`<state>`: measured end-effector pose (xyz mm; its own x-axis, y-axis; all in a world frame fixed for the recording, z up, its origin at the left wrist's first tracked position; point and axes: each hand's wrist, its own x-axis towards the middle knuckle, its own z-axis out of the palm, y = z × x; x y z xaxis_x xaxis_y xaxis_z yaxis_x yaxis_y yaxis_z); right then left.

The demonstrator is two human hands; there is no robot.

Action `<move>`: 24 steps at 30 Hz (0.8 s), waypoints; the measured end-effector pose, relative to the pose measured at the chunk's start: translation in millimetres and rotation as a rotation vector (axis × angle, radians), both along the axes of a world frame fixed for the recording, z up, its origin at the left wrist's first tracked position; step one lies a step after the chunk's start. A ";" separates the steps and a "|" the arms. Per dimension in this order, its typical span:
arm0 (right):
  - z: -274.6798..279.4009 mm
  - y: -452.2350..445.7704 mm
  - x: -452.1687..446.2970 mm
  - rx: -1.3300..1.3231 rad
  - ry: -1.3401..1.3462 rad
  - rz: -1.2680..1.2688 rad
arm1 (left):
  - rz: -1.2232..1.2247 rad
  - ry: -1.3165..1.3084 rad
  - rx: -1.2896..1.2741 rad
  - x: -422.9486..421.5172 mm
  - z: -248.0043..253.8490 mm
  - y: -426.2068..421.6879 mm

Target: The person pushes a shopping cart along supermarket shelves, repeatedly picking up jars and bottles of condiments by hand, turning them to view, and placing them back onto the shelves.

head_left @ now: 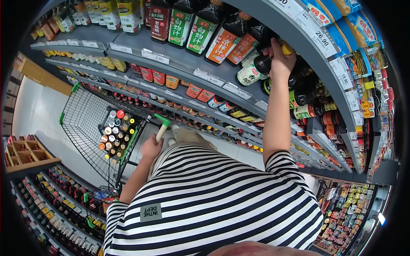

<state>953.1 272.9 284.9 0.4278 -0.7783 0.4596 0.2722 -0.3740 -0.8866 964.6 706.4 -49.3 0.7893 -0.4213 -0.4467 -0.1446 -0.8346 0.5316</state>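
My left hand (152, 147) is closed around the pale handle (161, 131) of a shopping cart (87, 128), whose wire basket holds several capped bottles (114, 134) standing upright. Up on the shelf, my right hand (282, 59) reaches among dark sauce bottles, its fingers curled round a bottle whose yellow cap (286, 49) shows at the hand. Most of that bottle is hidden by the fingers and its neighbours. Just left of this hand stands a dark bottle with a pale green-and-white label (246, 77). Orange-labelled bottles (218, 47) are further left.
Price tags line the curved shelf edge (156, 56), with lower shelves of jars and packets beneath. Green-labelled bottles (200, 36) stand on the same shelf. Blue packets (363, 27) fill the upper right. Another stocked shelf (55, 205) lies at lower left, beside a wooden display (32, 155).
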 end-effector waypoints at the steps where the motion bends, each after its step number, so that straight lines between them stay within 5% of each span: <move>1: -0.4 -0.5 -0.2 0.003 0.002 0.001 | -0.005 -0.002 0.005 0.2 0.6 -0.5; 24: -0.9 -1.3 -0.3 0.000 -0.004 0.006 | 0.010 -0.016 0.013 2.2 1.9 -0.8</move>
